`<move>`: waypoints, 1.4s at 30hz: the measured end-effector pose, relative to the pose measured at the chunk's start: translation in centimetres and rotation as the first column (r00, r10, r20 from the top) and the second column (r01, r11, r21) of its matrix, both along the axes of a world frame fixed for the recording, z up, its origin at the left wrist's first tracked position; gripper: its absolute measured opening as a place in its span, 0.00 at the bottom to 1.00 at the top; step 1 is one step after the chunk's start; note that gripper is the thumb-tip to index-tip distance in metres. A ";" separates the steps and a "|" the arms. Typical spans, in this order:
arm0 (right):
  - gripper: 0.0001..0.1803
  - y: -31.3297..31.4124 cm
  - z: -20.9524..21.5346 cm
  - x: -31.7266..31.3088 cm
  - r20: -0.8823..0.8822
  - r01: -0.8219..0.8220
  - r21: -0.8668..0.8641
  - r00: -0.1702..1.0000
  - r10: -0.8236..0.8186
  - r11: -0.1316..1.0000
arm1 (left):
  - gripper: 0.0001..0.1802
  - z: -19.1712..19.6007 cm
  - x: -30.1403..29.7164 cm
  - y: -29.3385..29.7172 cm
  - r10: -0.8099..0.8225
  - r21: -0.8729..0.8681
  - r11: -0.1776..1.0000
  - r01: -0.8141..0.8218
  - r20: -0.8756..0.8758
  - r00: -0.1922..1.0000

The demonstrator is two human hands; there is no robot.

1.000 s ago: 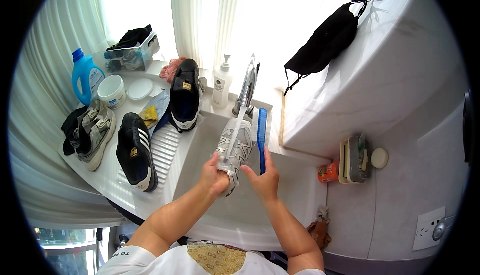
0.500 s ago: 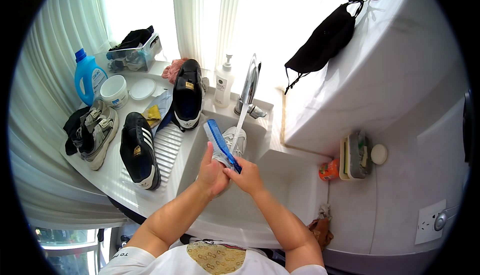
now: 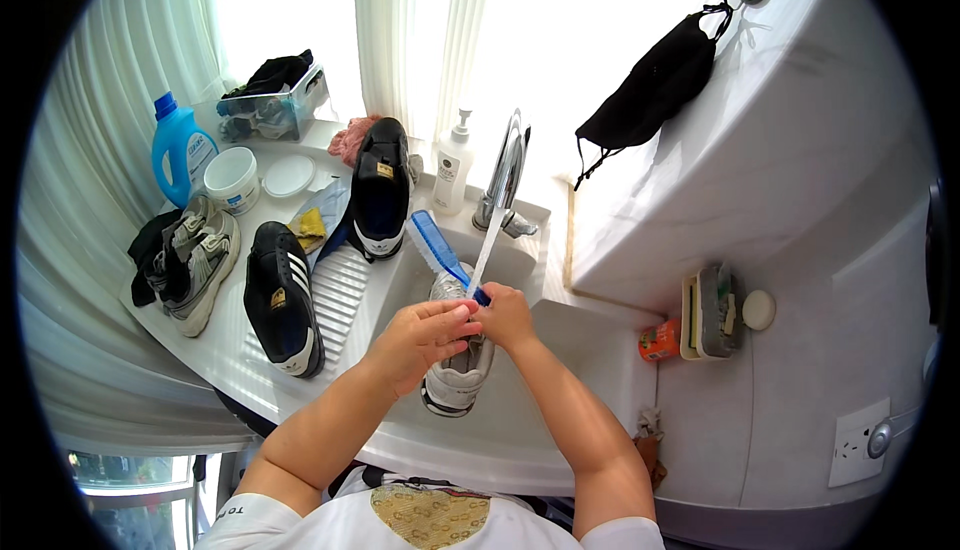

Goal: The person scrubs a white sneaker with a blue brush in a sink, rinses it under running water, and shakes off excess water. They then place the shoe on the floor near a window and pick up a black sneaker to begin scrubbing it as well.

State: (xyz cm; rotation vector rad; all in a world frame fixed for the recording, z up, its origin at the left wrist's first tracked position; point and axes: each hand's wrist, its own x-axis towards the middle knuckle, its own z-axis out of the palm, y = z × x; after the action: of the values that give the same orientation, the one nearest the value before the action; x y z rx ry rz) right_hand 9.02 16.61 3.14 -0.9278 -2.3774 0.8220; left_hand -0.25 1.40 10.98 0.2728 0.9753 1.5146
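Gripping long blue plastic brush (image 3: 434, 243), right hand (image 3: 506, 318) stays over grey-white laced shoe (image 3: 479, 361); loosened left hand (image 3: 424, 341) now uncovers its heel (image 3: 452, 393).

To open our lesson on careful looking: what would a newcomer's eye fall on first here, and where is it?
Probably the bright blue brush in the right hand, its head left of the water stream, with a pale shoe close by at the sink. Next, two black shoes stand out against the white counter on the left, and a black mask hangs against the pale wall at upper right.
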 end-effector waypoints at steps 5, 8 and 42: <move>0.10 0.7 3.3 -1.0 -0.018 -0.204 -0.051 0.979 0.203 0.978 | 0.29 -7.1 -4.2 -1.1 0.491 -0.055 0.827 -0.560 -0.416 0.766; 0.11 2.1 3.9 -1.7 -0.075 -0.259 -0.129 0.965 0.251 0.957 | 0.39 -10.7 -2.4 0.3 0.368 -0.485 0.777 -0.400 -0.165 0.915; 0.16 -0.6 16.3 9.1 0.444 -0.174 -0.122 0.871 0.210 0.977 | 0.40 -12.9 -0.1 3.2 -0.103 0.223 0.974 -0.043 0.601 0.793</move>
State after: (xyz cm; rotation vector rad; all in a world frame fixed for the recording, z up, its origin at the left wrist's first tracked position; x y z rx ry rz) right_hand 18.13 16.04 19.42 -1.0165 -2.9018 0.8495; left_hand -0.35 4.59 -1.92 -0.0530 0.2756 1.5396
